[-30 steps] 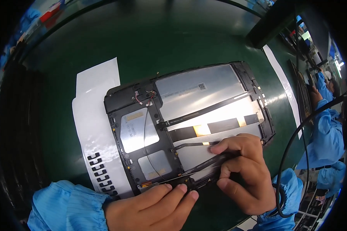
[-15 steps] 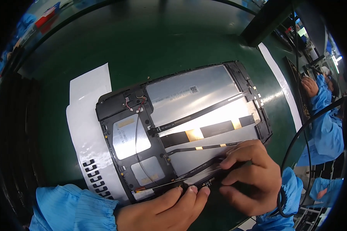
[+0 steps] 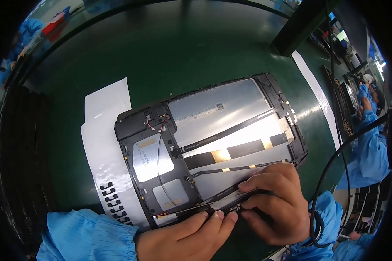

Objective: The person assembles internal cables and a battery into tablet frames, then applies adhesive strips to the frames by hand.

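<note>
— See the right hand [image 3: 276,200]? It is curled narrow, thumb and forefinger pinched on the thin black strip part [image 3: 231,201] along the near edge of that open, black-framed tablet back with the silvery metal panel [image 3: 213,139]. I'd judge the risk sits right there: if the pinch pulls up too hard, the strip could kink or lift crooked out of its seat.

— And the left hand [image 3: 185,237]?

— It lies low and flat, fingers stretched out together, with the fingertips [image 3: 217,216] pressing down on the same strip, just beside the right thumb. It grips nothing; it only presses. If that pressure slides, the whole frame could skate across the dark green worktop [image 3: 161,52], since nothing visibly clamps it.

— Both forearms come in from the near side?

— Yes, in pale blue sleeves [image 3: 91,235], wrists bent down toward the tablet's near edge. The right knuckles also hover close to the thin black ribbon cables [image 3: 231,150] crossing the metal panel; a careless shift might snag one.

— What lies around it?

— A white backing sheet with a row of small black pieces [image 3: 113,195] sits under the left end of the frame, touching it. A black cord [image 3: 331,169] hangs near the right wrist and could drag across the work.
</note>
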A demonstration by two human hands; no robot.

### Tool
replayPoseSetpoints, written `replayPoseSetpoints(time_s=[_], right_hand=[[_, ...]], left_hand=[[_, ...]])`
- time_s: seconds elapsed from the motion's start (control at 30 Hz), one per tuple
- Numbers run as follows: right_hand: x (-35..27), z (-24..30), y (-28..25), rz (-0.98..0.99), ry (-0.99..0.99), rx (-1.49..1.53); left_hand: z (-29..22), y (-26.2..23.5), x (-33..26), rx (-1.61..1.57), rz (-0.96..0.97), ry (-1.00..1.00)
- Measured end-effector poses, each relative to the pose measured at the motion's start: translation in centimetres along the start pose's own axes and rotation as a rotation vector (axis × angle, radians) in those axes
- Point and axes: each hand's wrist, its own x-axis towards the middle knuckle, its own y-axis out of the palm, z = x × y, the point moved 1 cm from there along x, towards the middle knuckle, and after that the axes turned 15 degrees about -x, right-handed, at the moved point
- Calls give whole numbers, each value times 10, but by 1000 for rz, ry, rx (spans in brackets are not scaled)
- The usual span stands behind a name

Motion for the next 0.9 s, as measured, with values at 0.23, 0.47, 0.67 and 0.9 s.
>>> replayPoseSetpoints(time_s=[0.23,0.47,0.67,0.9], right_hand=[[1,5,1,-43,-54,-32],[1,7,2,-139,-139,-124],[1,6,7,-193,-242,-59],[-32,31,-22,-132,23,60]], left_hand=[[-3,-5,-1,9,-6,-7],[-16,49,0,-202,-664,-279],[-8,10,-5,50,-57,-108],[-14,-34,-39,-262,-161,-91]])
